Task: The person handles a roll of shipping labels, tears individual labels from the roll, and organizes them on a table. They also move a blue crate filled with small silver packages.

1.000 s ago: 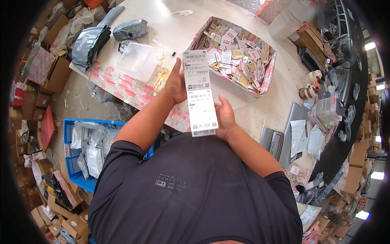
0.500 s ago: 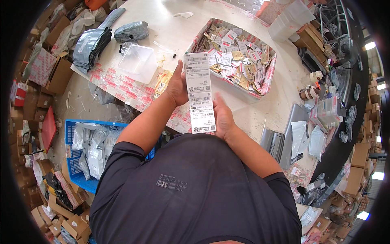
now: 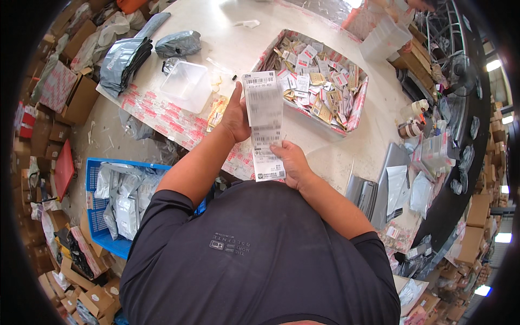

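A long strip of white printed shipping labels (image 3: 264,103) hangs between my hands, in front of my chest. My left hand (image 3: 236,116) grips its left edge near the upper end, with the thumb pointing up along it. Lower down, my right hand (image 3: 294,162) pinches the right edge, its thumb lying on the printed face. The upper part of the strip is blurred. Just beyond the labels stands a box (image 3: 355,116) full of small card tags (image 3: 311,78) in white and tan.
A clear plastic tub (image 3: 187,86) and grey mailing bags (image 3: 124,62) lie on the table's left. To my left a blue crate (image 3: 105,238) holds silver-grey packages. Grey bag stacks (image 3: 364,189) lie at right. Another person (image 3: 398,8) is at the far right.
The strip's upper part has shifted and blurred, showing different print. My right hand has moved slightly up and left, its thumb now on the labels. The other person has come further into view.
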Available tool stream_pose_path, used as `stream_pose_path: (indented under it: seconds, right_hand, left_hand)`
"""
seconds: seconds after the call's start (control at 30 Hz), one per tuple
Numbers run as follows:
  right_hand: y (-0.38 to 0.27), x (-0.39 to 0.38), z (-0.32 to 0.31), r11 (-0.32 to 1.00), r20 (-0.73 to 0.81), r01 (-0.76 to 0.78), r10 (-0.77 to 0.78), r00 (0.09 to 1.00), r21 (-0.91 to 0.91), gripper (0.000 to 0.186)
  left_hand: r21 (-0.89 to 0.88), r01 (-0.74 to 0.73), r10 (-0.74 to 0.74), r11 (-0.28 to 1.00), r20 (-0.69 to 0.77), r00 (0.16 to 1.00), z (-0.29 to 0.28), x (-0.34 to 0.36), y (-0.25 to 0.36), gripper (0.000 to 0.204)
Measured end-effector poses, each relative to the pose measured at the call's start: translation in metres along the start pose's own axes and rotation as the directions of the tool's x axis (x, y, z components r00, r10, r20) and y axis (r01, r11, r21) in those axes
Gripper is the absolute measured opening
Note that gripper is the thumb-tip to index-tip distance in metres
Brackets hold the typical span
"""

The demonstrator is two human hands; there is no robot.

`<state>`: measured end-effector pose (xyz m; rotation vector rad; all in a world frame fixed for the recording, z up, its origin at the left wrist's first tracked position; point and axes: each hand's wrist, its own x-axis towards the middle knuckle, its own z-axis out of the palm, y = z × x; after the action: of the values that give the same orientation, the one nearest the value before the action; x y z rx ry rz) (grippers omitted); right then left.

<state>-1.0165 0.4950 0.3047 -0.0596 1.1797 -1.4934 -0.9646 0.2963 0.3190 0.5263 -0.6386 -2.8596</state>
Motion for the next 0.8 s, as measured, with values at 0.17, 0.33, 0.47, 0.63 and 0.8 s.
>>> stream_pose_path:
  seconds: [0.17,0.33,0.47,0.63,0.8]
  right_hand:
    - [-0.017,-0.015,0.012,0.916,0.150,-0.145,0.094,0.984,0.374,0.031]
    - [0.004,0.003,0.002,0.993,0.035,0.086,-0.083,0.996,-0.081,0.030]
    - [-0.004,-0.004,0.005,0.987,0.064,-0.087,0.079,0.995,0.138,0.031]
    - [-0.012,-0.009,0.017,0.997,0.128,0.001,-0.011,0.992,0.079,0.034]
    - [0.000,0.002,0.003,0.993,-0.019,-0.118,0.118,0.993,0.023,0.034]
  left_hand:
    - [-0.036,-0.021,0.023,0.999,0.056,0.998,-0.011,0.003,0.000,0.095]
    - [-0.020,-0.004,0.005,1.000,0.038,0.999,-0.004,-0.003,-0.001,0.094]
    - [-0.065,-0.013,0.015,0.998,0.027,1.000,-0.005,-0.003,0.000,0.096]
    - [-0.016,-0.016,0.017,1.000,0.058,0.998,-0.015,0.000,-0.002,0.097]
    - [-0.067,-0.012,0.015,0.998,0.051,0.999,-0.007,-0.001,0.001,0.096]
